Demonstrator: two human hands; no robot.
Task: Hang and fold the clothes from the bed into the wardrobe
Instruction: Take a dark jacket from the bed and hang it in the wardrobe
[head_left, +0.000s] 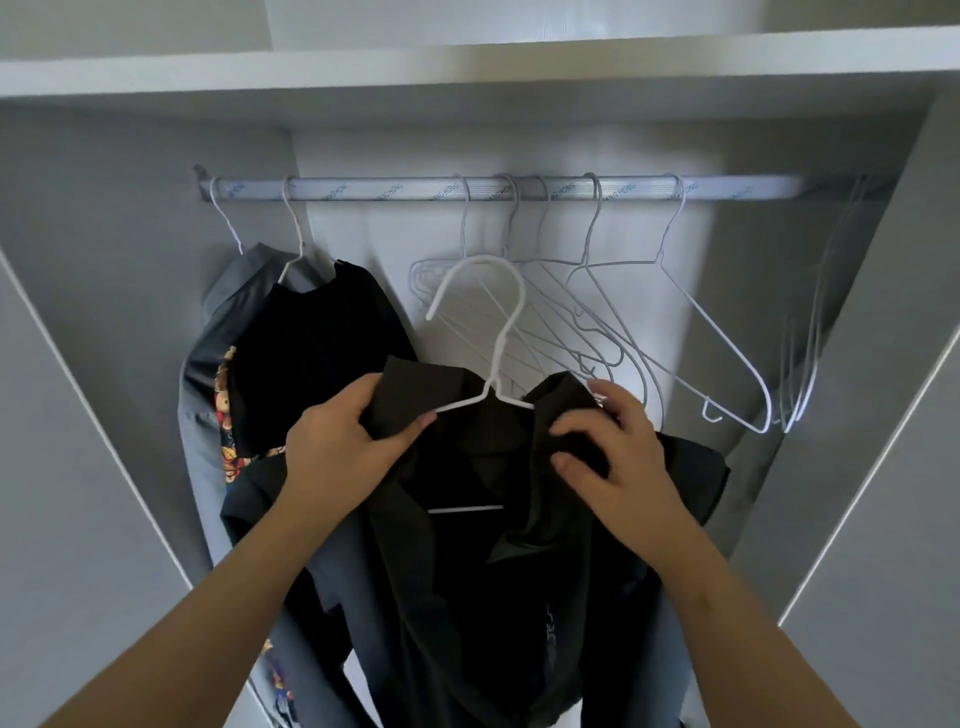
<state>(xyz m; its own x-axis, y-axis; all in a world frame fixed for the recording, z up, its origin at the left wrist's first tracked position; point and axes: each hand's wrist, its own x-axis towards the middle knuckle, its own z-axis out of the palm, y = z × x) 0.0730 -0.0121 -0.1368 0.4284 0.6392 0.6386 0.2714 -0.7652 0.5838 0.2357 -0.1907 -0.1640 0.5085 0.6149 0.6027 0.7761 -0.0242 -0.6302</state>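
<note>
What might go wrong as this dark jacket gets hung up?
The dark collared jacket sits bunched on the white wire hanger; the shoulder under the right hand may slip off when released. The hanger's hook could also snag the empty grey wire hangers crowding the metal rod.

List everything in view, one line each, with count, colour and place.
rail: one, silver, across the wardrobe under the shelf
shelf: one, white, top of the wardrobe
empty hangers: at least five, pale wire, middle of the rail; more at far right, count unclear
grey garment: one, hung at far left
black top: one, hung beside it
patterned fabric: one, multicoloured, between those two
white hanger: one, held below the rail, not hooked on
black garment: one, draped on the white hanger
left hand: grips the garment's left shoulder
right hand: grips its right shoulder
</note>
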